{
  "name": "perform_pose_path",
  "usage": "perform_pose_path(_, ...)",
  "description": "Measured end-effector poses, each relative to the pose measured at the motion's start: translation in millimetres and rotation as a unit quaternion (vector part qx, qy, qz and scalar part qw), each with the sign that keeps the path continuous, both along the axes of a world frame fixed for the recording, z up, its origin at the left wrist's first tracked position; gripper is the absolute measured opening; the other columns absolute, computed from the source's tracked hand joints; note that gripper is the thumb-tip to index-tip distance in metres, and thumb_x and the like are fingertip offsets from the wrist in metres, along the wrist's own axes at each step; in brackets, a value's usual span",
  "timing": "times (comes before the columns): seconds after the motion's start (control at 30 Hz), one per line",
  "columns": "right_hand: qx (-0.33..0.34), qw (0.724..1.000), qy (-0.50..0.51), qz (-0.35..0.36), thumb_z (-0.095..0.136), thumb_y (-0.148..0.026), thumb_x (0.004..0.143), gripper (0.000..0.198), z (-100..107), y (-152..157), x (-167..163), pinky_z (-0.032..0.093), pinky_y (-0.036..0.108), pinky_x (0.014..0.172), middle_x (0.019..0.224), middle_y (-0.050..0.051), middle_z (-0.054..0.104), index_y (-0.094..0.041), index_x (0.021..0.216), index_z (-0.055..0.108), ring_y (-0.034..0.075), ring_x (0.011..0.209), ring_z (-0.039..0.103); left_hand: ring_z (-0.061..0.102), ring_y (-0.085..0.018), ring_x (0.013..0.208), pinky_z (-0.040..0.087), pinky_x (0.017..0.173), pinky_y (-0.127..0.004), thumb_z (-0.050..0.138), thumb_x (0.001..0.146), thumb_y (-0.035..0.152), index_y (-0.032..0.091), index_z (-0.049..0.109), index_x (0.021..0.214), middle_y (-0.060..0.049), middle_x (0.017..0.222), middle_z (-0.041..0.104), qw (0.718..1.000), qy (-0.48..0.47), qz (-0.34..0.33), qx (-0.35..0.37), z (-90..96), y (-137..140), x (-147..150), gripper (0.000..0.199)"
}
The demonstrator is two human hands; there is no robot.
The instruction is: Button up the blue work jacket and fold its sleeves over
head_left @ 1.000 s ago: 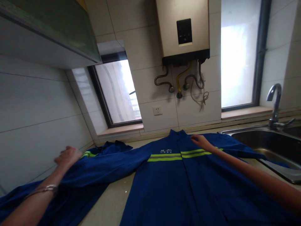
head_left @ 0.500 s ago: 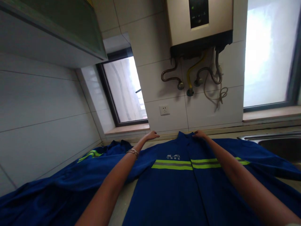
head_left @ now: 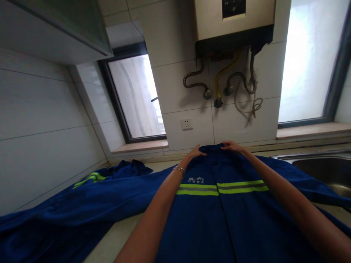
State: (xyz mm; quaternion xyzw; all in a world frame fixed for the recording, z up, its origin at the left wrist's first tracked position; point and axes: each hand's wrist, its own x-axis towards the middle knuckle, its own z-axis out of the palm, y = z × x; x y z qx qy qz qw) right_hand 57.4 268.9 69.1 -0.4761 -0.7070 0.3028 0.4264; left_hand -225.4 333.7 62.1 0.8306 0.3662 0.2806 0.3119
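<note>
A blue work jacket with yellow-green and grey reflective bands lies spread face up on the counter, its collar towards the wall. White print marks one side of its chest. At the left end of the collar, my left hand, with a bracelet on the wrist, has the cloth between thumb and fingers. My right hand pinches the collar's right end. The forearms cross over the jacket's front and hide parts of the chest and sleeves.
Another blue garment with a reflective band lies bunched at the left. A metal sink is at the right. A water heater with hoses hangs above, near a wall socket. Windows flank it, and a cabinet juts out upper left.
My left hand has moved right, from beside the collar onto its left end. The right hand stays at the collar's right end. The camera view has tilted down slightly.
</note>
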Motion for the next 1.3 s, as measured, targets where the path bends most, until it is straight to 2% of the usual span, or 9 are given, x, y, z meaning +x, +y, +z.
perform_pose_path(0.1, 0.017, 0.999, -0.001, -0.033, 0.066, -0.046, 0.066, 0.047, -1, -1, 3, 0.046, 0.024, 0.064, 0.084, 0.006, 0.066, -0.012, 0.099, 0.063, 0.016, 0.071, 0.058, 0.059, -0.028, 0.090, 0.044, 0.077, -0.038, 0.071, 0.063, 0.047, 0.008, 0.064, 0.107, -0.019, 0.103, 0.064, 0.999, -0.018, 0.027, -0.003, 6.8, -2, 9, 0.059)
perform_pose_path(0.23, 0.051, 0.991, -0.017, -0.123, 0.059, -0.051, 0.072, 0.047, -10, 7, -1, 0.044, 0.024, 0.059, 0.077, 0.006, 0.065, -0.012, 0.098, 0.060, 0.016, 0.065, 0.057, 0.059, -0.023, 0.078, 0.043, 0.068, -0.035, 0.063, 0.074, 0.044, 0.006, 0.068, 0.096, -0.016, 0.085, 0.068, 0.996, -0.041, 0.079, 0.028, 13.8, -7, 12, 0.044)
perform_pose_path(0.37, 0.090, 0.970, -0.067, -0.214, 0.049, -0.044, 0.081, 0.039, -17, 17, -16, 0.045, 0.027, 0.073, 0.094, 0.008, 0.065, -0.014, 0.105, 0.058, 0.019, 0.083, 0.058, 0.056, -0.026, 0.090, 0.039, 0.077, -0.037, 0.060, 0.079, 0.043, 0.007, 0.067, 0.093, -0.018, 0.091, 0.066, 0.982, -0.041, 0.165, 0.086, 19.6, -13, 19, 0.039)
perform_pose_path(0.5, 0.099, 0.942, -0.145, -0.287, 0.039, -0.037, 0.090, 0.037, -26, 19, -33, 0.040, 0.033, 0.087, 0.110, 0.013, 0.060, -0.015, 0.118, 0.049, 0.024, 0.102, 0.054, 0.051, -0.030, 0.106, 0.034, 0.086, -0.041, 0.044, 0.089, 0.040, 0.003, 0.057, 0.112, -0.027, 0.110, 0.057, 0.959, -0.007, 0.253, 0.130, 22.5, -25, 27, 0.045)
perform_pose_path(0.67, 0.060, 0.905, -0.258, -0.333, 0.041, -0.034, 0.089, 0.048, -44, 11, -45, 0.036, 0.046, 0.090, 0.121, 0.027, 0.049, -0.007, 0.129, 0.036, 0.034, 0.114, 0.045, 0.042, -0.025, 0.120, 0.029, 0.098, -0.037, 0.030, 0.094, 0.034, 0.008, 0.051, 0.120, -0.022, 0.125, 0.049, 0.948, 0.071, 0.256, 0.177, 2.8, -51, 35, 0.042)
perform_pose_path(0.77, 0.047, 0.894, -0.320, -0.309, 0.041, -0.026, 0.088, 0.043, -53, 3, -46, 0.035, 0.045, 0.091, 0.124, 0.028, 0.046, -0.006, 0.125, 0.041, 0.034, 0.116, 0.043, 0.056, -0.023, 0.102, 0.038, 0.090, -0.032, 0.036, 0.091, 0.038, 0.013, 0.066, 0.096, -0.016, 0.101, 0.064, 0.953, 0.147, 0.212, 0.156, -23.6, -66, 42, 0.039)
perform_pose_path(0.9, 0.040, 0.901, -0.390, -0.188, 0.047, -0.020, 0.082, 0.029, -64, -5, -46, 0.040, 0.032, 0.085, 0.106, 0.016, 0.061, -0.013, 0.108, 0.059, 0.025, 0.101, 0.056, 0.062, -0.021, 0.080, 0.045, 0.074, -0.028, 0.044, 0.087, 0.038, 0.012, 0.070, 0.077, -0.013, 0.080, 0.067, 0.954, 0.230, 0.157, 0.108, -55.9, -79, 51, 0.039)
perform_pose_path(1.07, 0.052, 0.902, -0.422, -0.073, 0.048, -0.021, 0.083, 0.026, -84, -11, -50, 0.040, 0.025, 0.085, 0.103, 0.009, 0.065, -0.017, 0.100, 0.067, 0.019, 0.098, 0.058, 0.051, -0.027, 0.110, 0.040, 0.093, -0.038, 0.042, 0.086, 0.047, 0.018, 0.064, 0.108, -0.014, 0.116, 0.058, 0.951, 0.257, 0.110, 0.129, -80.2, -95, 55, 0.042)
perform_pose_path(1.3, 0.049, 0.904, -0.408, -0.114, 0.035, -0.030, 0.092, 0.038, -103, -17, -55, 0.039, 0.036, 0.092, 0.127, 0.013, 0.053, -0.017, 0.123, 0.054, 0.024, 0.114, 0.050, 0.013, -0.035, 0.137, 0.006, 0.106, -0.061, 0.029, 0.089, 0.050, 0.023, 0.036, 0.138, -0.012, 0.148, 0.025, 0.950, 0.268, 0.100, 0.125, -102.0, -103, 51, 0.056)
